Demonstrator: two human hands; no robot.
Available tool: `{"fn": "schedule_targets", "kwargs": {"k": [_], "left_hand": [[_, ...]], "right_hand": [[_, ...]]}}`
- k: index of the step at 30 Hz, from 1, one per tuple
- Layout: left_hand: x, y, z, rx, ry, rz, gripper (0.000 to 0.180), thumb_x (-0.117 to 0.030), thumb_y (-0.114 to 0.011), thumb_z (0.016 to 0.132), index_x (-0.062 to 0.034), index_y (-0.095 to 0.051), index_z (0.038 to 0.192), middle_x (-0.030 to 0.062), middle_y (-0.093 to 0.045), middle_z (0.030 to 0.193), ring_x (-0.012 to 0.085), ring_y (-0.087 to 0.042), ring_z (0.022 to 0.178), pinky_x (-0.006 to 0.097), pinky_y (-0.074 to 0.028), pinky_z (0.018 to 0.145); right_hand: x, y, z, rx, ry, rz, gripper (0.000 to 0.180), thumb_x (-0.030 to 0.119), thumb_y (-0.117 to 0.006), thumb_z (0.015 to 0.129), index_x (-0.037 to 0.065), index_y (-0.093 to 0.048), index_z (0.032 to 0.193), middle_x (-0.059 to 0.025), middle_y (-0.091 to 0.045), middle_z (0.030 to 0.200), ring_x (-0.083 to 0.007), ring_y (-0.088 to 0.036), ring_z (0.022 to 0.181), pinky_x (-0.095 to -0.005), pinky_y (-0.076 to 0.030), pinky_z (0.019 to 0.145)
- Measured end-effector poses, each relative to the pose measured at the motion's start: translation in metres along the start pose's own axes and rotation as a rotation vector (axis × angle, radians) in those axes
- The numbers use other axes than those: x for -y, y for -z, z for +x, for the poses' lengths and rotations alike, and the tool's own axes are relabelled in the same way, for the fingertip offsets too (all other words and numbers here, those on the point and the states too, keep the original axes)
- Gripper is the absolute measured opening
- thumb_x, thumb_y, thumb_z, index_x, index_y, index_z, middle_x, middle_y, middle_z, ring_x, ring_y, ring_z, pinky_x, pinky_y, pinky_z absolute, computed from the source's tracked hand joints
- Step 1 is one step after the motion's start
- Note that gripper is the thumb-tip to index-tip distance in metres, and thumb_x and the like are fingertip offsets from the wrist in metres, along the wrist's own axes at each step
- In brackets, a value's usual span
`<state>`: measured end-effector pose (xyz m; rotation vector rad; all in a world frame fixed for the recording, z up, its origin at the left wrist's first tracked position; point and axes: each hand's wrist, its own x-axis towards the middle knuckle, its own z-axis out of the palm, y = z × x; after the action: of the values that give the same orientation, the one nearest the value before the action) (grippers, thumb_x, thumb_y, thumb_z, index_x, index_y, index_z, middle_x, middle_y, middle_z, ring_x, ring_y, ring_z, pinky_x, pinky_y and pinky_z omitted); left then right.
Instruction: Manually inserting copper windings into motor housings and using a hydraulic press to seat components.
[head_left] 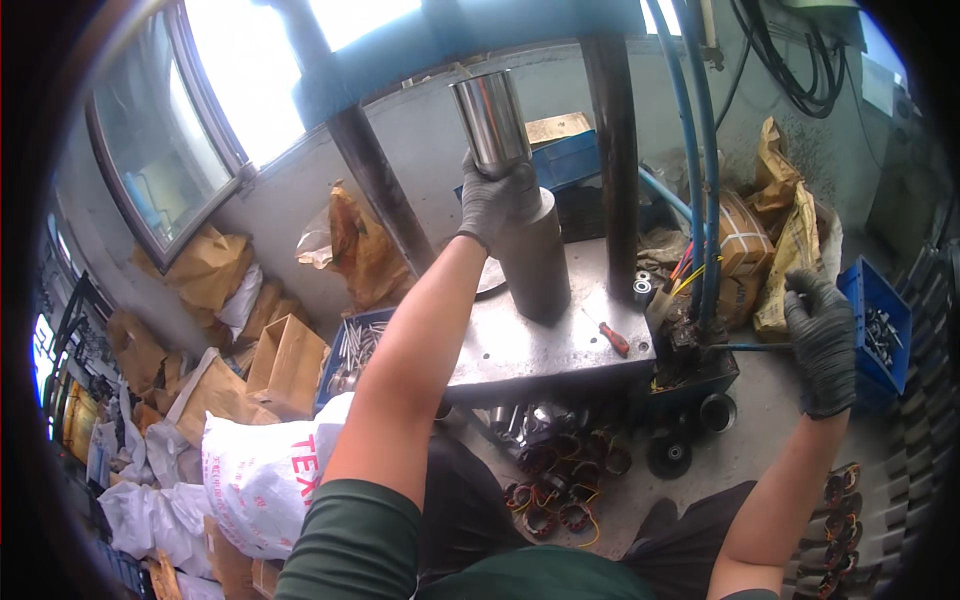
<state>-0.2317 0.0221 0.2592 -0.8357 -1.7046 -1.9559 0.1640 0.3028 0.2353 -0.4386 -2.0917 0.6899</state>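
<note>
My left hand (492, 203), in a dark grey glove, is closed round the lower end of a shiny metal cylinder (492, 120). The shiny cylinder is tilted and sits at the top of a duller grey metal cylinder (536, 262), which stands on the press's steel plate (490, 355); my fingers hide where they meet. My right hand (822, 340), also gloved, is at the end of a thin lever rod (748, 347). Its fingers are loosely bent above the rod, not wrapped round it. A red-handled screwdriver (612, 338) lies on the plate.
Dark press columns (608, 150) flank the plate under a blue crossbeam (480, 38). Blue hoses (711, 180) run down at the right. A blue bin of metal parts (876, 325) stands beyond my right hand. Wound copper coils (570, 480) lie below; a white sack (262, 485) is at left.
</note>
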Motion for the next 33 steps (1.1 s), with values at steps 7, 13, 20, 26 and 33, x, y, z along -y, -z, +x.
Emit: {"fn": "schedule_targets", "kwargs": {"k": [7,13,20,26,33], "left_hand": [[0.005,-0.005,-0.001,0.056,0.199,-0.038,0.067,-0.008,-0.083,0.08,-0.013,-0.042,0.133,0.0071,-0.06,0.119,0.0165,-0.061,0.107,0.032,-0.057,0.089],[-0.031,0.005,-0.015,0.0,0.222,-0.067,0.066,-0.008,-0.086,0.078,-0.0126,-0.046,0.13,0.0057,-0.061,0.115,0.0147,-0.062,0.098,0.029,-0.058,0.084],[0.006,0.013,-0.001,0.031,0.144,-0.085,0.075,-0.021,-0.092,0.074,-0.0012,-0.051,0.133,0.0122,-0.068,0.118,0.0196,-0.068,0.104,0.032,-0.057,0.094],[-0.001,0.019,0.003,0.008,0.21,0.111,0.071,-0.02,-0.093,0.074,-0.0046,-0.055,0.132,0.0109,-0.071,0.114,0.0202,-0.069,0.103,0.033,-0.057,0.094],[-0.005,0.014,0.0,0.033,0.217,-0.29,0.095,-0.019,-0.095,0.064,-0.0095,-0.04,0.14,0.0094,-0.057,0.133,0.0187,-0.06,0.118,0.032,-0.058,0.099]], "right_hand": [[0.016,0.031,-0.024,0.371,0.223,-0.39,0.019,0.006,-0.068,0.087,0.002,-0.075,0.104,-0.0223,-0.073,0.1,-0.0372,-0.073,0.093,-0.0426,-0.059,0.082],[0.027,0.056,-0.075,0.87,0.16,-0.451,0.028,0.018,-0.067,0.081,0.006,-0.077,0.104,-0.0186,-0.074,0.093,-0.0374,-0.073,0.088,-0.0447,-0.06,0.083],[0.024,0.048,-0.144,0.855,0.174,-0.628,0.015,0.023,-0.07,0.081,0.007,-0.072,0.081,-0.0162,-0.07,0.079,-0.0373,-0.071,0.076,-0.0468,-0.057,0.07],[0.028,0.037,-0.153,0.632,0.177,-0.6,0.017,0.016,-0.072,0.078,0.005,-0.061,0.071,-0.0195,-0.062,0.071,-0.0424,-0.064,0.07,-0.0515,-0.05,0.065],[0.019,0.039,-0.158,0.621,0.153,-0.661,0.012,0.019,-0.072,0.077,0.009,-0.067,0.075,-0.0165,-0.067,0.073,-0.039,-0.068,0.072,-0.0484,-0.053,0.069]]}}
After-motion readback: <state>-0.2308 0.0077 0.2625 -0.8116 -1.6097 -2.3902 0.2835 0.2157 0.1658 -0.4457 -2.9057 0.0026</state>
